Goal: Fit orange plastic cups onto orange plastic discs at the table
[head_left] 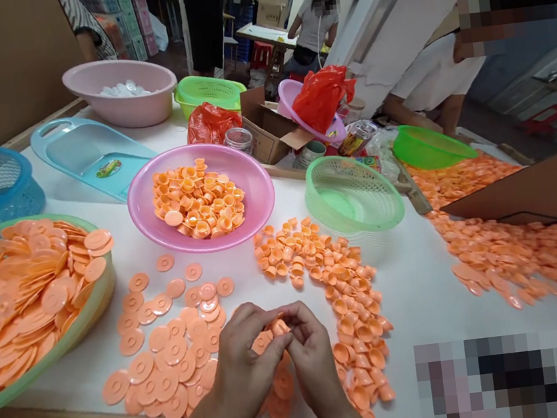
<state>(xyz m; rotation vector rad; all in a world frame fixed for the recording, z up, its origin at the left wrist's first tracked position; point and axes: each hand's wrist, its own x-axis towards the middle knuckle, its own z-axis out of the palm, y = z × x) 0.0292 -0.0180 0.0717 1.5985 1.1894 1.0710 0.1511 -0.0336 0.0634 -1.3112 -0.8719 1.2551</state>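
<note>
Two bare hands meet low over a white table (413, 294), the left hand (245, 360) and the right hand (316, 359) both curled narrow, their fingertips (290, 315) pinching one small orange suction cup (278, 328) of soft, matte rubber between them, just above the tabletop. Beside the left hand lies a loose scatter of flat round orange discs (165, 376), thin-edged and overlapping. Beside the right hand runs a winding strip of cup-shaped orange pieces (341, 296), their hollow domes tipped every way. Farther ahead, a glossy pink plastic basin (254, 171) holds a heap of similar cups, and at far left a wide green-rimmed bowl (79, 332) holds orange discs leaning in slack, overlapping layers. A pale green mesh basket (352, 194) of open plastic lattice stands just beyond the strip.
</note>
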